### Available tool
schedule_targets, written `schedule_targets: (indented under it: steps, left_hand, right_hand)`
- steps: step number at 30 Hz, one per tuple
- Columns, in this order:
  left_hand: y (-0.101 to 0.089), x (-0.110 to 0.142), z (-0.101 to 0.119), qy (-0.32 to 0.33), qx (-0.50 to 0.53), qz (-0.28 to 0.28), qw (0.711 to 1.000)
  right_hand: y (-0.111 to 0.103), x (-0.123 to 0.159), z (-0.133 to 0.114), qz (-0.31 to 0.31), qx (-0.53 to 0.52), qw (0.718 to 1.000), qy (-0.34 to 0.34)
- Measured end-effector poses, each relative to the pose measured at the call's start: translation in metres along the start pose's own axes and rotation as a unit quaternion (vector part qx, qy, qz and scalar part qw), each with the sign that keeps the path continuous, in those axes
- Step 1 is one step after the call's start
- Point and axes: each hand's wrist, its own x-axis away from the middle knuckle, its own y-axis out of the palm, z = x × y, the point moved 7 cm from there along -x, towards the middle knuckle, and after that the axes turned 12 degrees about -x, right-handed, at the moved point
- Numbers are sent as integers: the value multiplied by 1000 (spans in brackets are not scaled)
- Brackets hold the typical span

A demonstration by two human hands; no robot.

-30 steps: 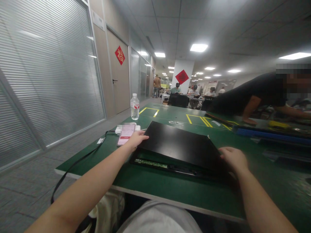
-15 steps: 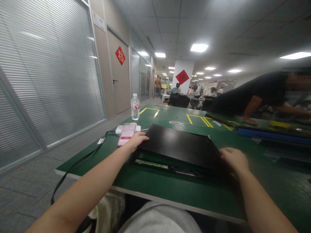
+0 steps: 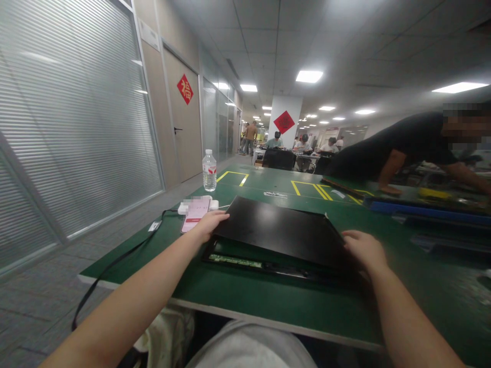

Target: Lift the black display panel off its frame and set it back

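A flat black panel (image 3: 280, 230) lies tilted over a thin black frame with a green circuit strip (image 3: 236, 261) along its near edge, on the green table (image 3: 268, 299). My left hand (image 3: 209, 223) grips the panel's left edge with fingers curled over it. At the panel's right near corner my right hand (image 3: 363, 249) is closed on the edge. The panel's near side sits slightly raised above the frame.
A phone with a pink screen (image 3: 195, 213) and a white charger lie left of the panel, with a black cable (image 3: 115, 266) trailing off the table. A water bottle (image 3: 209, 171) stands farther back. A person in black (image 3: 402, 148) leans over the table at right, near blue and black panels (image 3: 425, 210).
The view has shifted slightly right and down. Both hands stay on the panel's edges; the panel has hardly moved.
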Motion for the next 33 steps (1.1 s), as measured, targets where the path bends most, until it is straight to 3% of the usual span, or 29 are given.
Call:
schedule_targets:
  steps: [13, 17, 22, 33]
  left_hand:
    - [4, 0, 0, 26, -2, -40, 999]
    - [2, -2, -2, 35, -30, -24, 999]
    - [2, -4, -2, 46, -48, -25, 997]
    - [5, 3, 3, 49, -36, -31, 998]
  right_hand:
    - [-3, 8, -9, -5, 34, 999, 15]
    - [2, 5, -6, -30, 36, 999, 9]
    - [0, 5, -9, -9, 72, 997, -11]
    - [-4, 11, -10, -4, 62, 998, 29]
